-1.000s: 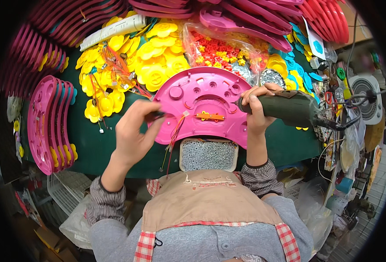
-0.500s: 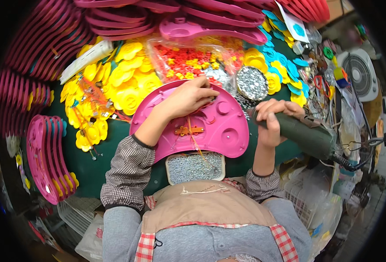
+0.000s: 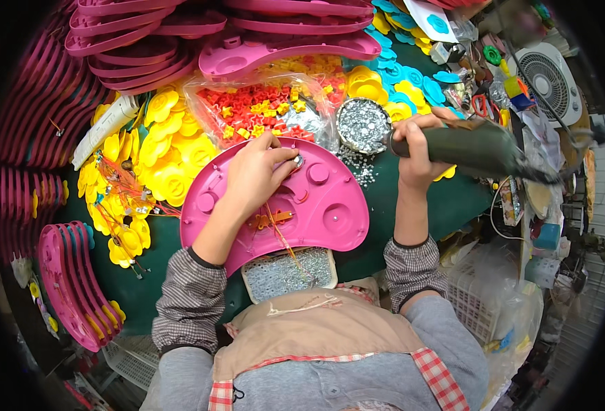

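A pink curved plastic panel (image 3: 248, 236) lies in front of me with its posts and hollows facing up. My left hand (image 3: 256, 175) reaches over it, thumb and fingers closed around a small round silver piece (image 3: 298, 162) near the panel's far edge. An orange strip-like part (image 3: 273, 219) with thin wires sits in the panel's middle, partly beside my wrist. Right of the panel, my right hand (image 3: 420, 145) grips a dark green electric screwdriver (image 3: 470, 147), held nearly level above the table. Its tip does not show clearly.
A round tin of small metal parts (image 3: 363, 125) stands beyond the panel, loose bits spilled beside it. A tray of screws (image 3: 289, 268) sits nearest me. Yellow flower pieces (image 3: 169, 154), a bag of red and yellow bits (image 3: 254, 109) and stacked pink panels (image 3: 138, 51) surround the work.
The view has shifted, so the table things appear further left. My right hand has raised the screwdriver and levelled it. My left hand stays at the panel's far edge, the silver piece now showing.
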Tool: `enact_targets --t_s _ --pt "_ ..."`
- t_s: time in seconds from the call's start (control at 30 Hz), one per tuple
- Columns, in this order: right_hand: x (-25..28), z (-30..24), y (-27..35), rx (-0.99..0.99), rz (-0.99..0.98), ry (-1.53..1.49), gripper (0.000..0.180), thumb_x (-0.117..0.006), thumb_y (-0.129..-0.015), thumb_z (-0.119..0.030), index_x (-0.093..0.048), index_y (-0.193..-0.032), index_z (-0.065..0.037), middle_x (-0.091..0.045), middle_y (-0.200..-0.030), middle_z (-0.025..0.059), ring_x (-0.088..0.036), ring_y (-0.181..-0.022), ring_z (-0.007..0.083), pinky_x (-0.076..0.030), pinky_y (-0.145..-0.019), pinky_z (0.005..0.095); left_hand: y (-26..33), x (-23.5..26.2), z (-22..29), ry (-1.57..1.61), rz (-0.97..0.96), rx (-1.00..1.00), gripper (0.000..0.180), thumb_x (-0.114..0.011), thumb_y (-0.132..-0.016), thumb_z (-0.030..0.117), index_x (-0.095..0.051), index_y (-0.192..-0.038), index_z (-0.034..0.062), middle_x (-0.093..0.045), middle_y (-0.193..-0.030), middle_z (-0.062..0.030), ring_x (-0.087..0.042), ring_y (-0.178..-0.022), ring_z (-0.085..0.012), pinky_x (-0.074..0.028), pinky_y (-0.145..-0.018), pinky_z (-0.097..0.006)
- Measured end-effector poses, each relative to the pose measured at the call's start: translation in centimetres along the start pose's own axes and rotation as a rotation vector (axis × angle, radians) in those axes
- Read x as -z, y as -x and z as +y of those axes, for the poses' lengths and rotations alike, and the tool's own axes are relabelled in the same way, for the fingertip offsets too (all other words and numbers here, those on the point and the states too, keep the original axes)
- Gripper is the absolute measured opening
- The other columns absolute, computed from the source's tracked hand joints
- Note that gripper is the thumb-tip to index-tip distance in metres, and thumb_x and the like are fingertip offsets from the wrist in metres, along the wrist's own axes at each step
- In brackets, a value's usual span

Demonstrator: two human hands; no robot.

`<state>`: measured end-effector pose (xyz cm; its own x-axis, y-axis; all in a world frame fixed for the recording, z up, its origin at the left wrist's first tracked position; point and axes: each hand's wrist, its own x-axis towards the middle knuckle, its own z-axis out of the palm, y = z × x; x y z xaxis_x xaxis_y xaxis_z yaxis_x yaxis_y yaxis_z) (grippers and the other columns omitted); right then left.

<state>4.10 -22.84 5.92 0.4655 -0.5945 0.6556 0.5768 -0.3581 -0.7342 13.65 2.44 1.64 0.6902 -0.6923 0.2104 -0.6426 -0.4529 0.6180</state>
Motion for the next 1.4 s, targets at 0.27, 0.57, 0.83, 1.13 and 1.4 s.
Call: enact_targets --t_s 0.27,0.57,0.83,1.13,1.4 --pt "-2.7 -5.3 2.6 -0.028 -0.105 -0.389 0.053 -0.059 -0.089 0.004 -0.040 -0.138 -0.003 -0.057 -0.075 0.0099 -0.059 -0.062 0.0211 -0.057 -0.067 0.0431 1.7 -0.9 2.4 0.195 0.136 -0.150 0.028 -0.085 -0.086 0.017 -0.079 -0.109 0.0035 -0.071 -0.099 -0.0100 -0.067 -0.093 -0.0286 -0.052 -0.086 -0.040" --pt "-3.6 -8.0 4.3 -0.169 -0.223 -0.543 0.054 -0.065 -0.092 -0.002 -0.041 -0.139 -0.011 -0.058 -0.077 0.0085 -0.059 -0.064 0.0215 -0.056 -0.072 0.0440 2.5 -0.2 3.3 0.586 -0.149 -0.060 0.014 -0.079 -0.093 0.009 -0.075 -0.104 0.0016 -0.068 -0.084 -0.0092 -0.066 -0.075 -0.0231 -0.053 -0.069 -0.034" --pt "-3.8 -9.0 4.7 -0.205 -0.213 -0.564 0.053 -0.067 -0.091 -0.001 -0.039 -0.134 -0.014 -0.059 -0.077 0.0077 -0.061 -0.065 0.0216 -0.056 -0.074 0.0447 3.0 0.0 3.9 0.464 0.013 -0.160 0.016 -0.083 -0.087 0.005 -0.072 -0.096 0.0002 -0.067 -0.083 -0.0096 -0.065 -0.073 -0.0228 -0.052 -0.064 -0.034" --pt "-2.8 -7.9 4.7 -0.108 -0.264 -0.427 0.052 -0.066 -0.091 0.004 -0.037 -0.132 -0.010 -0.062 -0.079 0.0095 -0.062 -0.065 0.0224 -0.058 -0.072 0.0444 1.9 -1.6 4.4 0.097 0.130 -0.357 0.028 -0.088 -0.079 0.009 -0.073 -0.102 0.0030 -0.070 -0.086 -0.0100 -0.068 -0.078 -0.0286 -0.056 -0.070 -0.039" --pt "0.3 -5.3 3.6 -0.039 -0.091 -0.234 0.050 -0.061 -0.089 0.006 -0.040 -0.133 -0.002 -0.060 -0.073 0.0092 -0.061 -0.064 0.0212 -0.059 -0.071 0.0430 -11.5 -6.0 4.5 -0.136 -0.085 -0.329 0.032 -0.082 -0.083 0.026 -0.076 -0.107 0.0062 -0.072 -0.101 -0.0168 -0.069 -0.106 -0.0357 -0.055 -0.093 -0.049"
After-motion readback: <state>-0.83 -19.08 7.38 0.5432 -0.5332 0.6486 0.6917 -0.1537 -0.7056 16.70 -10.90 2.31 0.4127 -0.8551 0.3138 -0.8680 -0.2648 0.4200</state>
